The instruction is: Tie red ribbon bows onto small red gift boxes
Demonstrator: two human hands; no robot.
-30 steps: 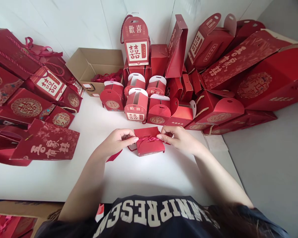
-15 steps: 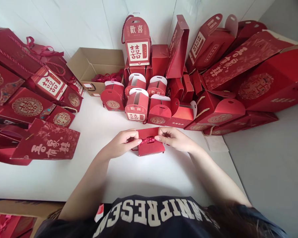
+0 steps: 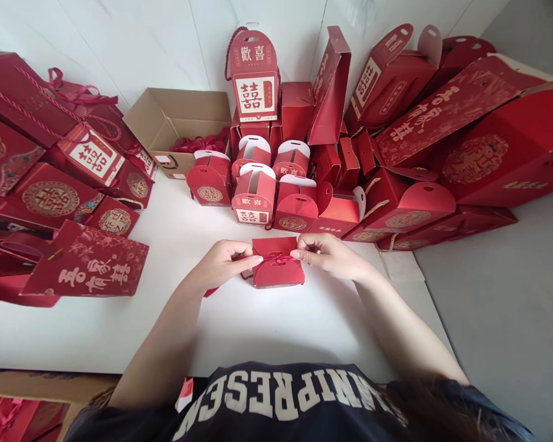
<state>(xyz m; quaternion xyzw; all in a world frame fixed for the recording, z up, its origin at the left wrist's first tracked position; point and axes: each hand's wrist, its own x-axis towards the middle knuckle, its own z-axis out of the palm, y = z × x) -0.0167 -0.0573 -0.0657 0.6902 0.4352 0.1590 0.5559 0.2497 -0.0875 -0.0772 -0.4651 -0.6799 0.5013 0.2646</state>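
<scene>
A small red gift box (image 3: 279, 279) rests on the white table in front of me, a red ribbon (image 3: 279, 258) tied across its top flaps. On the box's left side, my left hand (image 3: 228, 264) pinches one part of the ribbon between thumb and fingers. My right hand (image 3: 325, 255) holds the ribbon at the other side, its fingertips near the box's upper right corner. A loose ribbon end (image 3: 211, 291) shows below my left wrist.
Several small red boxes (image 3: 254, 196) stand just beyond my hands. Larger red boxes crowd the left (image 3: 50, 196) and right (image 3: 479, 153). An open cardboard box (image 3: 184, 110) with ribbons is at the back. Another cardboard box (image 3: 46, 390) sits lower left.
My hands have drawn slightly apart and the ribbon is stretched straighter across the box. A ribbon end now shows beneath my left wrist. The small box has shifted slightly left.
</scene>
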